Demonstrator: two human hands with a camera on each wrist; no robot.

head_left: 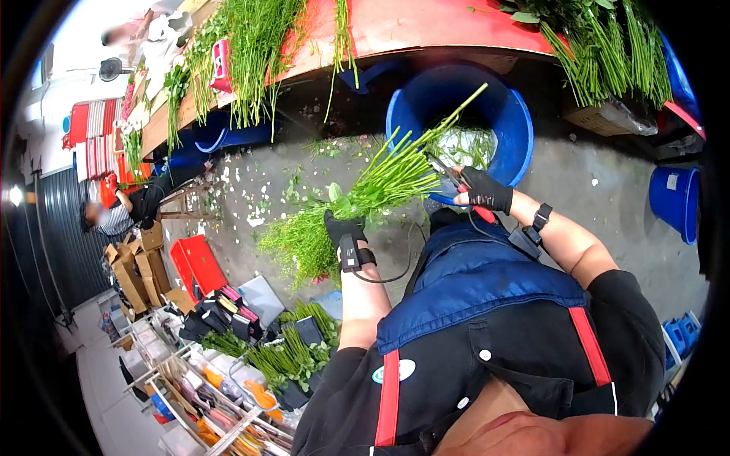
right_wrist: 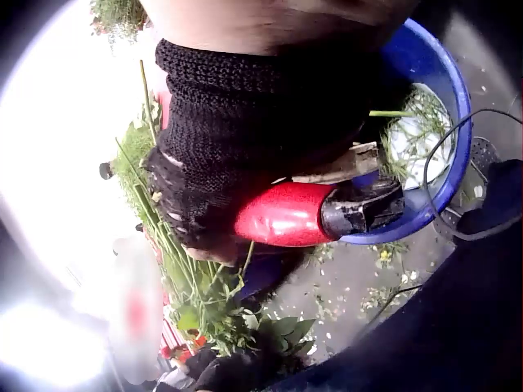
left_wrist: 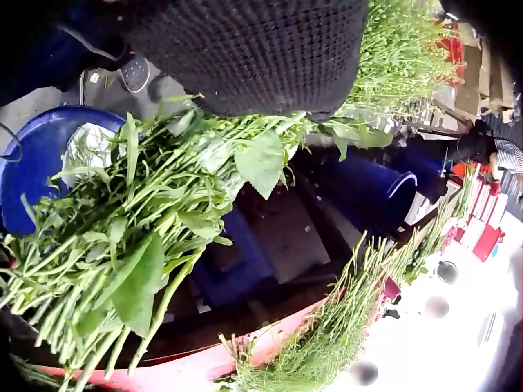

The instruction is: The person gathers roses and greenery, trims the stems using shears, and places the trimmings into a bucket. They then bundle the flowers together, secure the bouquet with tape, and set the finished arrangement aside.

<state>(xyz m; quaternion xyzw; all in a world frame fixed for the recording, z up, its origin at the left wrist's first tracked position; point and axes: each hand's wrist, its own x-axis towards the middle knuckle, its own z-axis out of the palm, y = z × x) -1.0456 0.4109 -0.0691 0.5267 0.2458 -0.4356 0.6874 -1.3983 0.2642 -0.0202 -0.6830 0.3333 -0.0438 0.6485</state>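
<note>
In the head view my left hand [head_left: 346, 232], in a black knit fingerless glove, grips a thick bunch of green stems [head_left: 391, 178]. Its feathery tops [head_left: 296, 247] spread to the lower left, and the stem ends point up right; one long stem sticks out past the others. Gloved in black too, my right hand [head_left: 487, 191] holds red-handled pruning shears [head_left: 484, 215]. Their blades lie right at the cut ends of the bunch. The right wrist view shows the red handle [right_wrist: 282, 214] below the palm. Broad leaves [left_wrist: 261, 163] hang from the bunch beside my left glove [left_wrist: 253, 53].
A blue bin [head_left: 525, 125] with clippings in it stands just beyond the stems. Greenery piles lie on the red table [head_left: 426, 26]. Cut bits litter the floor [head_left: 304, 163]. Another person [head_left: 122, 213] sits at far left. Shelves and buckets of stems [head_left: 285, 357] stand behind at lower left.
</note>
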